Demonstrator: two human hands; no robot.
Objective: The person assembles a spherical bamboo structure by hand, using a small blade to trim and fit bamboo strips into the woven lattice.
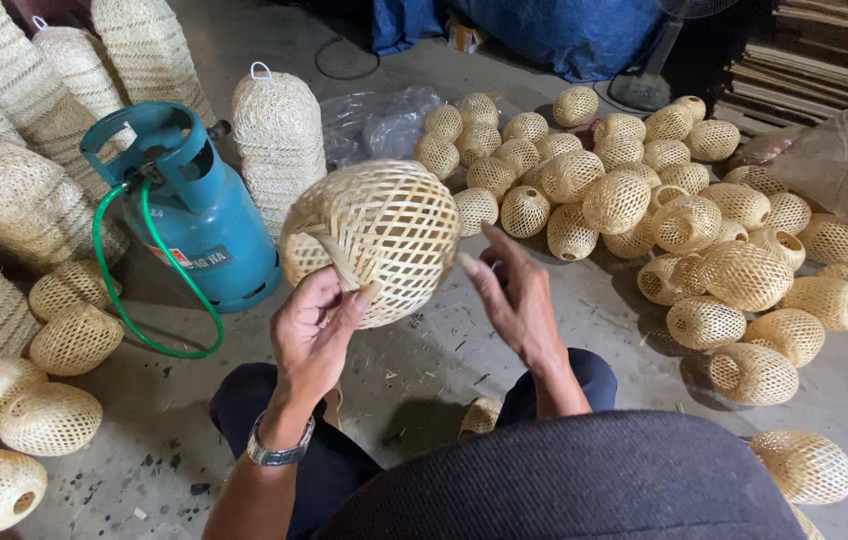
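Note:
A round woven bamboo basket ball [384, 230] is held up in front of me, above my knees. My left hand [316, 330], with a metal watch on its wrist, grips the ball at its lower left, thumb against the weave. My right hand [514, 295] is just right of the ball, fingers curled and pointing at its side, fingertips close to it; I cannot tell if they touch. I see nothing in the right hand.
A large heap of similar woven balls [684, 215] covers the floor at right. More balls [49, 420] and tall woven shades [279, 130] stand at left. A teal gas cylinder [199, 205] with a green hose [159, 340] is behind my left hand. Stacked bamboo slats [824, 60] lie at the far right.

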